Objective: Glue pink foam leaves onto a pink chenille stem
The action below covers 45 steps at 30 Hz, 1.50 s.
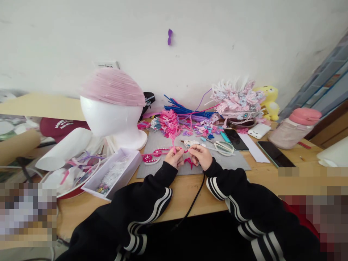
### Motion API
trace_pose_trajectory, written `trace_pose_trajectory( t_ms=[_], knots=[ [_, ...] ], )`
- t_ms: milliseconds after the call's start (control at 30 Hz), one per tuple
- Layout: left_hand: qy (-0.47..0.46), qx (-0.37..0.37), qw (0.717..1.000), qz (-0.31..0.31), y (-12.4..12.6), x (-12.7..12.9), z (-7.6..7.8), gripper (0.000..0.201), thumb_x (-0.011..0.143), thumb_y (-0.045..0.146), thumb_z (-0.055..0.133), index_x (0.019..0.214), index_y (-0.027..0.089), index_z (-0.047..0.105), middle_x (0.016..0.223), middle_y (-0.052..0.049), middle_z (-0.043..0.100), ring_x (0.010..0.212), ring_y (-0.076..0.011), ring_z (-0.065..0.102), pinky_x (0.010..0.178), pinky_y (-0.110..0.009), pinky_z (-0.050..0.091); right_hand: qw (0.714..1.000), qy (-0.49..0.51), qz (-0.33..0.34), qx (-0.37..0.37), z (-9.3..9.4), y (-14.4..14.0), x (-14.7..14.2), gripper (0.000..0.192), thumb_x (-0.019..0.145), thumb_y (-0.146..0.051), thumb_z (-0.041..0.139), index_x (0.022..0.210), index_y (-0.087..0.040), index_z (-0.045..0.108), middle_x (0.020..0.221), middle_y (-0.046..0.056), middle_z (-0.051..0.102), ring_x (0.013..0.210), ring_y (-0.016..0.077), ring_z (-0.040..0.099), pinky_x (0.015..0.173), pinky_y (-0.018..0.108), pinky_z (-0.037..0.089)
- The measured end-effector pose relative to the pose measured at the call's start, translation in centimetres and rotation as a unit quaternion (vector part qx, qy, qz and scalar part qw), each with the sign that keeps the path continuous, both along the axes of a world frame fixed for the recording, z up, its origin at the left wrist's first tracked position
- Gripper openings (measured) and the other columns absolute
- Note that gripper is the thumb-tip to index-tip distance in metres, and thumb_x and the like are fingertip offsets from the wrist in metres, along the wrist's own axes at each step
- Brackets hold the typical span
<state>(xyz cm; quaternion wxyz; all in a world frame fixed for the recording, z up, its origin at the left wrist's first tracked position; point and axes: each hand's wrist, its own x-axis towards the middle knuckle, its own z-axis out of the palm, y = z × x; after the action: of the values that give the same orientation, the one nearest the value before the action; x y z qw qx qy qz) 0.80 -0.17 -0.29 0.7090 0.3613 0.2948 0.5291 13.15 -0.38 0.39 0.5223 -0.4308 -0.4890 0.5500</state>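
My left hand [174, 156] and my right hand [200, 156] meet over a grey felt mat [233, 163] at the middle of a wooden table. Both pinch a thin pink pipe cleaner [186, 151] that runs between their fingertips. A bent pink piece [189, 162] lies on the mat just under my hands. A pink beaded ornament [152, 156] rests to the left of my left hand. Both sleeves are black with white stripes.
A white foam head with a pink cap [112, 108] stands at the left, beside a box of beads [114, 174]. Pipe cleaners [185, 110], scissors [224, 146], a glue gun [191, 143], two phones [236, 139], a flowered headpiece [237, 99] and a pink-lidded bottle [293, 128] lie behind and right.
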Motion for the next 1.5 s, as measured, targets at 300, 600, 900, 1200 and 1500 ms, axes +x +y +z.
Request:
trace_pose_trajectory(
  t_ms=[300, 600, 900, 1200, 1500],
  knots=[
    [0.019, 0.0, 1.0, -0.019, 0.2, 0.0, -0.2, 0.036, 0.054, 0.034, 0.069, 0.066, 0.018, 0.039, 0.032, 0.014, 0.028, 0.025, -0.0001, 0.02, 0.028, -0.011, 0.016, 1.0, 0.005, 0.011, 0.025, -0.1, 0.0, 0.3, 0.02, 0.06, -0.032, 0.061, 0.064, -0.017, 0.049, 0.04, -0.008, 0.045, 0.025, 0.0033, 0.032, 0.026, 0.017, 0.021],
    [0.02, -0.004, 0.999, -0.05, 0.7, -0.1, -0.4, 0.038, 0.061, 0.049, 0.056, 0.069, 0.022, 0.031, 0.033, 0.014, 0.033, 0.022, -0.0038, 0.019, 0.024, -0.012, 0.018, 0.999, 0.042, -0.005, 0.03, 0.1, 0.0, 0.3, 0.025, 0.054, -0.035, 0.066, 0.066, -0.017, 0.055, 0.04, -0.007, 0.04, 0.03, 0.0025, 0.025, 0.031, 0.02, 0.014],
    [0.042, 0.009, 0.988, -0.145, 0.5, 0.0, -1.0, 0.036, 0.067, 0.052, 0.051, 0.068, 0.021, 0.033, 0.036, 0.012, 0.034, 0.024, -0.0024, 0.021, 0.026, -0.012, 0.02, 1.0, 0.021, -0.014, 0.008, 0.1, 0.1, 0.3, 0.029, 0.055, -0.04, 0.066, 0.066, -0.016, 0.055, 0.037, -0.008, 0.037, 0.03, 0.0024, 0.024, 0.032, 0.02, 0.013],
    [0.017, 0.031, 0.986, -0.165, 0.6, 0.3, -1.6, 0.037, 0.066, 0.05, 0.054, 0.067, 0.019, 0.034, 0.037, 0.01, 0.04, 0.025, -0.0032, 0.027, 0.027, -0.014, 0.026, 1.0, 0.011, -0.016, 0.005, -0.2, 0.3, 0.3, 0.029, 0.057, -0.042, 0.064, 0.062, -0.016, 0.053, 0.042, -0.007, 0.039, 0.031, 0.0018, 0.025, 0.032, 0.02, 0.013],
    [-0.009, 0.053, 0.978, -0.204, 0.5, 0.6, -1.8, 0.031, 0.071, 0.046, 0.05, 0.069, 0.018, 0.035, 0.039, 0.009, 0.043, 0.026, -0.0035, 0.03, 0.029, -0.014, 0.028, 1.0, 0.01, -0.016, 0.009, -0.3, 0.4, 0.4, 0.03, 0.058, -0.043, 0.063, 0.059, -0.017, 0.05, 0.036, -0.009, 0.034, 0.03, 0.0019, 0.022, 0.031, 0.02, 0.012]
  ],
)
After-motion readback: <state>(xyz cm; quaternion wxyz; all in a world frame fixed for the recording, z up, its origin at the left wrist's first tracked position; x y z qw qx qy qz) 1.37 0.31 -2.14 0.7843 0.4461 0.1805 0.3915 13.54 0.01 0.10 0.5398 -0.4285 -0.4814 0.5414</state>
